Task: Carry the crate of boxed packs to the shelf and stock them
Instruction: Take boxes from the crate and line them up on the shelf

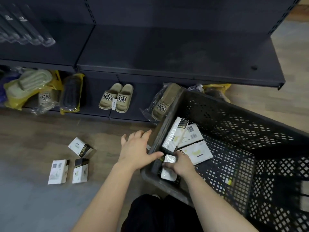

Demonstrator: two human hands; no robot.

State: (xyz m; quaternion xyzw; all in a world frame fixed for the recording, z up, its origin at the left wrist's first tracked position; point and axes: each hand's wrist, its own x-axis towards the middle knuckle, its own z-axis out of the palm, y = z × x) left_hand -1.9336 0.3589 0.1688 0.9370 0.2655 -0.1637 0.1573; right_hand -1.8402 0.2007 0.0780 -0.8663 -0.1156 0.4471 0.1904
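A black perforated plastic crate (234, 124) stands tilted on the floor at the right. Inside it, white boxed packs (175, 136) lie against its left wall. My right hand (181, 164) reaches into the crate's near left corner and grips one white boxed pack (168, 169). My left hand (136, 148) rests with straight fingers on the outside of the crate's left rim, thumb over the edge. Three more white packs (80, 170) lie on the wooden floor to the left. The dark empty shelf (167, 52) runs across the top.
Beige slippers (116, 97) stand on the bottom shelf, with bagged slippers (33, 87) to their left and another bagged slipper (162, 104) beside the crate. Clear plastic items (25, 30) lie on the upper shelf at far left. My dark-clothed knee (158, 213) is below the crate.
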